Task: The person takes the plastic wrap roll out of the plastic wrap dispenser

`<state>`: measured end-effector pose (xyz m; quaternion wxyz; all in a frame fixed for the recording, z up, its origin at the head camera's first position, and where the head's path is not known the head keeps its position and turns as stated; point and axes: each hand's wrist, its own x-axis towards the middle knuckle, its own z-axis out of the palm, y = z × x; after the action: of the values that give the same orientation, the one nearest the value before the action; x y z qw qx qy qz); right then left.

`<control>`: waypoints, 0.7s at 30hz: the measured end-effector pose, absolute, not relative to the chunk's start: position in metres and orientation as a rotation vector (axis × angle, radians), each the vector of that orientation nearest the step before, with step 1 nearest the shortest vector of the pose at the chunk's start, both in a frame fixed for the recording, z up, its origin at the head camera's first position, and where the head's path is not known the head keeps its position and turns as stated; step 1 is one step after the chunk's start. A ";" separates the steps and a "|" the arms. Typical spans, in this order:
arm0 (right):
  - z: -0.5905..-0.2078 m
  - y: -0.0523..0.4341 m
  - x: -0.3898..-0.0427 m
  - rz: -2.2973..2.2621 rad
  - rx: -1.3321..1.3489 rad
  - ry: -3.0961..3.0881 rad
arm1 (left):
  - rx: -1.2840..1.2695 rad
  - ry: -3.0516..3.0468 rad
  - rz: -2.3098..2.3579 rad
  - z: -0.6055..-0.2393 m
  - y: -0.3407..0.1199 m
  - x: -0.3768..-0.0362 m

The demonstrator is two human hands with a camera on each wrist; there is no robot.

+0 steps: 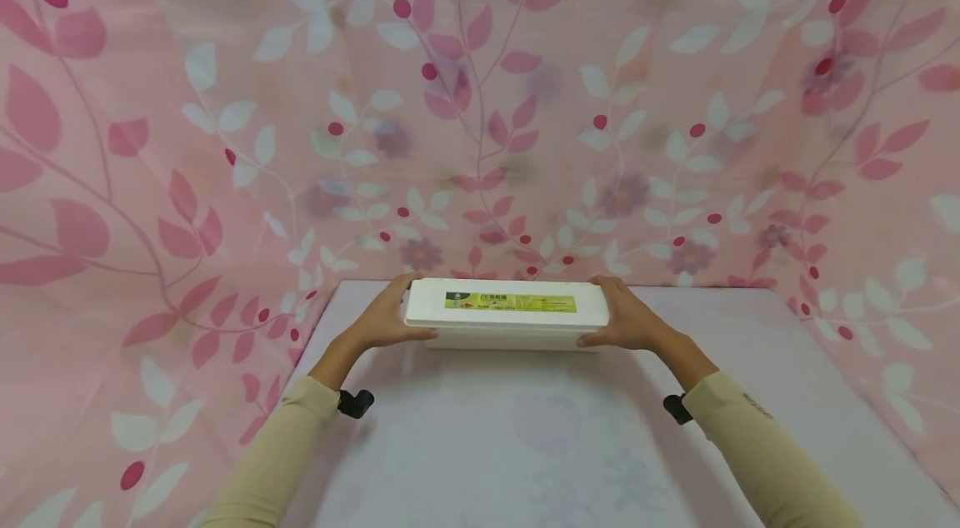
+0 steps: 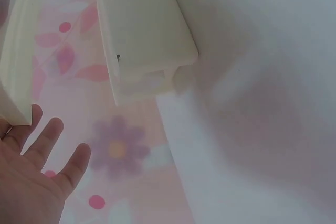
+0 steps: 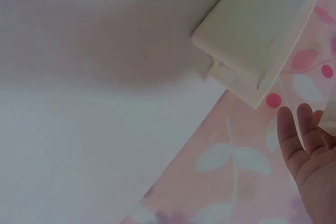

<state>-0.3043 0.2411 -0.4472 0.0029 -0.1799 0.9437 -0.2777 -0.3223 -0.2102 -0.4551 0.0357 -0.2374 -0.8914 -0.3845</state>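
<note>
Long white foam box with a yellow-green label (image 1: 507,313) sits at the far edge of the pale desk (image 1: 525,445), close to the pink leaf-print curtain (image 1: 480,95). Left hand (image 1: 386,316) and right hand (image 1: 628,318) press flat against its two short ends, fingers nearly straight, thumbs along the front. Judged light, stiff, easily dented; end-on hold suits it. Curtain close behind limits clearance.
</note>
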 end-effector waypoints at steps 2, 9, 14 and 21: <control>-0.446 0.240 -0.301 -0.895 -0.576 2.962 | -0.731 -2.746 -1.182 -0.453 -0.212 -0.322; -0.446 0.233 -0.288 -0.953 -0.604 2.898 | -0.736 -2.806 -1.120 -0.457 -0.223 -0.311; -0.446 0.231 -0.282 -0.904 -0.616 2.896 | -0.752 -2.825 -1.094 -0.461 -0.227 -0.302; -0.446 0.234 -0.274 -0.926 -0.636 2.887 | -0.798 -2.811 -1.152 -0.461 -0.225 -0.297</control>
<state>-0.2738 0.2338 -0.4456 0.0220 -0.2052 0.9317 -0.2988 -0.2975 -0.2255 -0.4609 0.0004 -0.2541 -0.8949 -0.3668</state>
